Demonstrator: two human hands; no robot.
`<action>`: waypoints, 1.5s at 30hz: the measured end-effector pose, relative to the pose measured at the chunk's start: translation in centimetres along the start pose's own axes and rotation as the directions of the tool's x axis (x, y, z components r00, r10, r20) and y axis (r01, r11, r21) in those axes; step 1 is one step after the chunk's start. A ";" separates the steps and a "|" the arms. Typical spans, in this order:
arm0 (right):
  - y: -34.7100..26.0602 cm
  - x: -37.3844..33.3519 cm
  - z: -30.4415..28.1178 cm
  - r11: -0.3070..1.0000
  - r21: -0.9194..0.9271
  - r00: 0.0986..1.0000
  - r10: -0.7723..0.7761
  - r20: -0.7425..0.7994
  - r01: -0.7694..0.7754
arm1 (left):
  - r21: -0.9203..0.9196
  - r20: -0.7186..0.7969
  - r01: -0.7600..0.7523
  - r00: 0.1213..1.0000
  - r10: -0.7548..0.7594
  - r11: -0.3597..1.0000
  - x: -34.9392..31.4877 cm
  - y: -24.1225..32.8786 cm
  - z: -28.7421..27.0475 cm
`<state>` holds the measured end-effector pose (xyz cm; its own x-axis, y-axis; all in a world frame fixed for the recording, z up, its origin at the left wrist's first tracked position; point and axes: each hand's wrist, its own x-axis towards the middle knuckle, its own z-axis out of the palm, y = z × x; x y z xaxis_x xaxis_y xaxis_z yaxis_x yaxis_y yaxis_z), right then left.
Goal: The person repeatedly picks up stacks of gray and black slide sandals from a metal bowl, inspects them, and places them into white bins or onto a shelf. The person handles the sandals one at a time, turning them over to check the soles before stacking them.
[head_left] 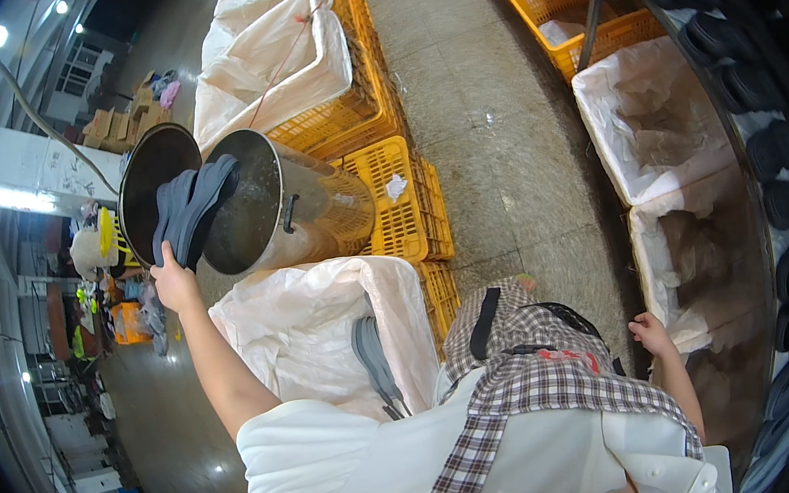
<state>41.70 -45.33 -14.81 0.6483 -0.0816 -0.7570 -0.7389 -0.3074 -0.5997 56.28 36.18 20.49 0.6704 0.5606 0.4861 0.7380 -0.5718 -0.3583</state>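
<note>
My left hand (177, 273) is stretched out to the left, closed around a bundle of grey shoe soles (199, 200). The soles stand up from my fingers in front of the mouths of two metal drums (326, 206). More grey soles (375, 359) lie inside a crate with a white liner (254, 308), close in front of me. My right hand (652, 333) is low on the right, fingers curled, with nothing visible in them. It is beside a lined crate (650, 279) on that side.
Yellow plastic crates (394, 202), some with white liners (268, 60), stand in a row beyond the drums. Along the right runs a rack with many dark soles (719, 39). Between them lies a concrete floor strip (488, 127). Cardboard boxes (119, 128) sit far left.
</note>
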 end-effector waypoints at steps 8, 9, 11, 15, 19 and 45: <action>10.9 -3.5 -1.0 0.975 -0.070 0.972 0.200 -0.126 -0.210 | 0.023 0.090 -0.208 0.974 0.205 0.978 -2.2 4.2 -1.1; 11.7 -3.7 -0.9 0.962 -0.122 0.965 0.227 -0.130 -0.242 | 0.013 0.069 -0.180 0.982 0.178 0.984 -2.1 4.4 -1.2; 12.8 -3.8 -0.2 0.965 -0.230 0.984 0.094 -0.152 -0.127 | -0.003 0.112 -0.134 0.985 0.133 0.991 -1.7 4.4 -1.9; 13.2 -5.2 1.0 0.962 -0.270 0.971 -0.018 -0.239 -0.049 | -0.203 0.025 -0.072 0.997 0.078 0.977 -1.4 4.7 -5.3; 12.1 -5.0 3.1 0.969 -0.211 0.963 0.071 -0.260 -0.128 | -0.636 -0.227 -0.171 0.973 0.029 0.753 -2.5 12.3 -8.5; 20.5 -28.1 36.4 0.265 0.964 0.513 0.824 -0.240 0.025 | -0.846 0.359 0.012 -0.726 0.586 0.533 -80.3 46.1 -35.4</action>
<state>1.62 -14.81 -15.29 -0.2325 -0.5227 -0.8202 -0.3562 0.8305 -0.4283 33.73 -56.40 -6.79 -0.0269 -0.5273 -0.8493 0.3365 -0.8048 0.4890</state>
